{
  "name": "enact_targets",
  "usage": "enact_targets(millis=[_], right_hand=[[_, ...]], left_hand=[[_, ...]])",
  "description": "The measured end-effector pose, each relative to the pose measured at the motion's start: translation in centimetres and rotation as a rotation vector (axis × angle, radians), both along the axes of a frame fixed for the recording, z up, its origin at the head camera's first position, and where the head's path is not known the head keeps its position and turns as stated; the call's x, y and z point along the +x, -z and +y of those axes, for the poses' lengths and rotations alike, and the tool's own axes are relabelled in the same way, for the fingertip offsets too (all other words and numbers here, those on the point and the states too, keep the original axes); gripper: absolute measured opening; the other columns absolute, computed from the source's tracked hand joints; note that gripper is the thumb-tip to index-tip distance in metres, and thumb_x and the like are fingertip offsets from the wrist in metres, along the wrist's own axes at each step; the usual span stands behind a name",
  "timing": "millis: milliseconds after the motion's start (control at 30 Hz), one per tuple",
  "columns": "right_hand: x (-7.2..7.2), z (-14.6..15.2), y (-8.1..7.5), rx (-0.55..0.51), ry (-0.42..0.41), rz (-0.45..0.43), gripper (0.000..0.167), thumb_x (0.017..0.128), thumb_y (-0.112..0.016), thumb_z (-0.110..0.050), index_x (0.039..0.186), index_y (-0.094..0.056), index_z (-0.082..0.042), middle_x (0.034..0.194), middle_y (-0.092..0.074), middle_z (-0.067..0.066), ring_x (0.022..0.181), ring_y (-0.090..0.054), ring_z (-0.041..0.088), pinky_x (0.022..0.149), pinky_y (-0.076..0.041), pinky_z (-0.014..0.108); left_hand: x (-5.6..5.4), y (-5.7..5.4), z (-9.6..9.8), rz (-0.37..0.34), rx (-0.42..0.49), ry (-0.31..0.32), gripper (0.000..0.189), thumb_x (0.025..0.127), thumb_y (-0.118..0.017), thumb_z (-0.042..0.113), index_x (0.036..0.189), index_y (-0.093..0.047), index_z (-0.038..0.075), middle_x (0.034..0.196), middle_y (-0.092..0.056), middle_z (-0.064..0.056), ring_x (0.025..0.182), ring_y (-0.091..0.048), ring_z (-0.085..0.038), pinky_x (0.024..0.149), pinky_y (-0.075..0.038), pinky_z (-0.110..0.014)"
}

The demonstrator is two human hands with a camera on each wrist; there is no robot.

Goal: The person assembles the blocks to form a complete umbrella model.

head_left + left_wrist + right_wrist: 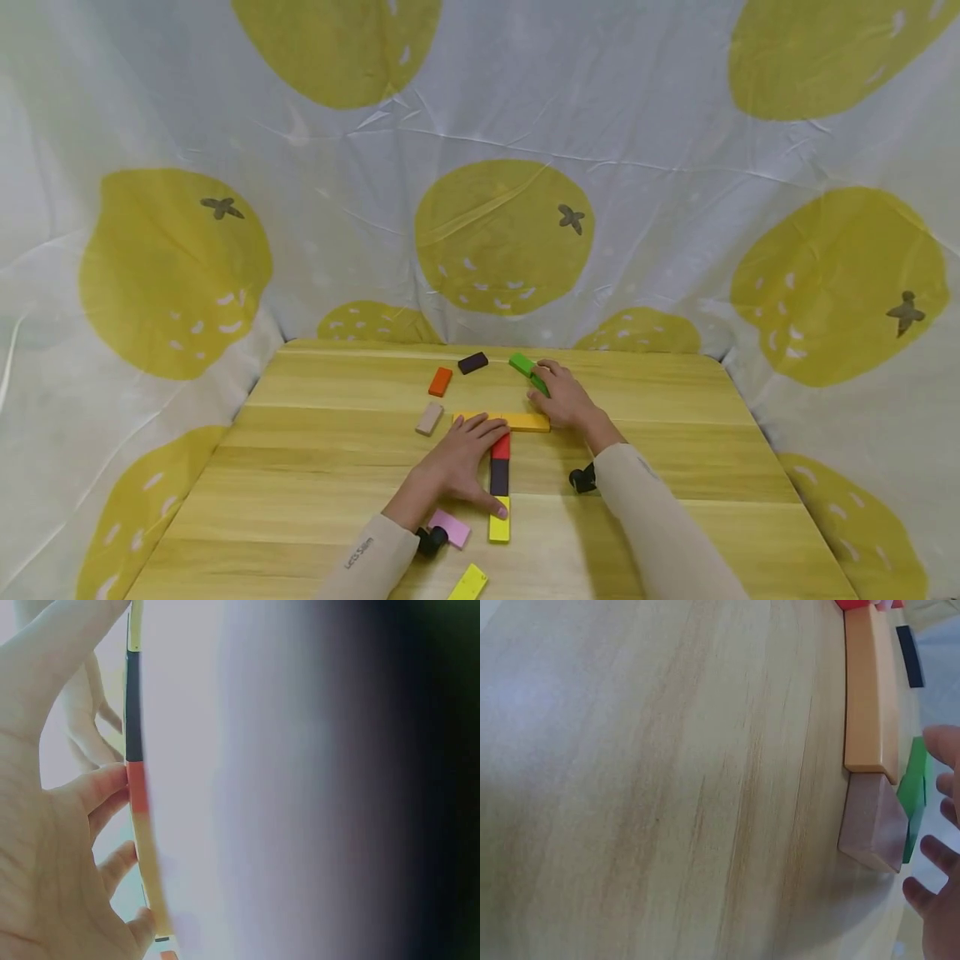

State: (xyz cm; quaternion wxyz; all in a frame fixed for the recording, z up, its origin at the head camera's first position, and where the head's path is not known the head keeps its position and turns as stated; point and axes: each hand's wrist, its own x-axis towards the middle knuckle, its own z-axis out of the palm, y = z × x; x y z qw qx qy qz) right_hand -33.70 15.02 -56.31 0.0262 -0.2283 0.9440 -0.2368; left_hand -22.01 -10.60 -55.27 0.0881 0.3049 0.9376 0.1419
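In the head view, my left hand (463, 462) lies spread beside a straight row of flat blocks: a yellow block (498, 532), a dark block (499, 477) and a red block (500, 447). Its thumb rests on the yellow block and its fingertips reach the red block and the orange crosspiece (528, 422). The left wrist view shows these fingertips along the row's edge. My right hand (566, 398) pinches a green block (538, 383), its end against another green block (521, 364). In the right wrist view, a mauve block (870, 817) stands at the orange bar's end.
Left of the green pair, a dark block (473, 362), a red-orange block (440, 382) and a beige block (430, 418) form a curve. A pink block (452, 529) lies by my left wrist, another yellow block (469, 583) at the near edge. A lemon-print cloth (645, 208) surrounds the wooden table (697, 517).
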Motion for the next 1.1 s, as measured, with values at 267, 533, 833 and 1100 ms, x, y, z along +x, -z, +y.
enact_targets(millis=[267, 533, 833, 1100], right_hand=[[-0.67, -0.07, 0.26, 0.062, -0.008, -0.050, 0.061, 0.107, -0.049, -0.037, 0.159, -0.038, -0.007, 0.167, -0.031, 0.013, 0.149, -0.035, 0.045, 0.118, -0.036, 0.063], [-0.63, -0.15, 0.70, 0.067, -0.024, -0.016, 0.057, 0.107, -0.049, -0.032, 0.158, -0.040, -0.006, 0.164, -0.035, 0.016, 0.145, -0.039, 0.048, 0.116, -0.036, 0.064], [-0.38, -0.71, 0.16, 0.078, -0.038, 0.034, 0.053, 0.107, -0.051, -0.028, 0.154, -0.045, -0.004, 0.162, -0.038, 0.018, 0.143, -0.040, 0.050, 0.115, -0.037, 0.065], [0.07, -0.75, 0.35, 0.077, -0.023, 0.014, 0.054, 0.107, -0.051, -0.031, 0.155, -0.044, -0.007, 0.163, -0.037, 0.017, 0.144, -0.041, 0.048, 0.113, -0.038, 0.066]], left_hand=[[-0.18, 0.10, -0.03, 0.011, 0.002, 0.001, 0.133, 0.056, -0.073, 0.092, 0.163, -0.031, 0.025, 0.170, -0.029, 0.006, 0.159, -0.020, -0.028, 0.128, -0.017, -0.060], [-0.17, 0.18, 0.01, 0.008, 0.001, 0.001, 0.133, 0.057, -0.074, 0.091, 0.163, -0.032, 0.024, 0.170, -0.029, 0.006, 0.159, -0.020, -0.029, 0.128, -0.018, -0.061], [-0.16, -0.02, -0.16, 0.004, 0.016, -0.008, 0.132, 0.057, -0.076, 0.089, 0.163, -0.032, 0.024, 0.170, -0.030, 0.006, 0.160, -0.019, -0.028, 0.128, -0.016, -0.060], [-0.01, 0.24, -0.13, 0.003, -0.001, 0.001, 0.131, 0.058, -0.073, 0.091, 0.163, -0.031, 0.026, 0.170, -0.028, 0.008, 0.160, -0.020, -0.028, 0.128, -0.018, -0.061]])
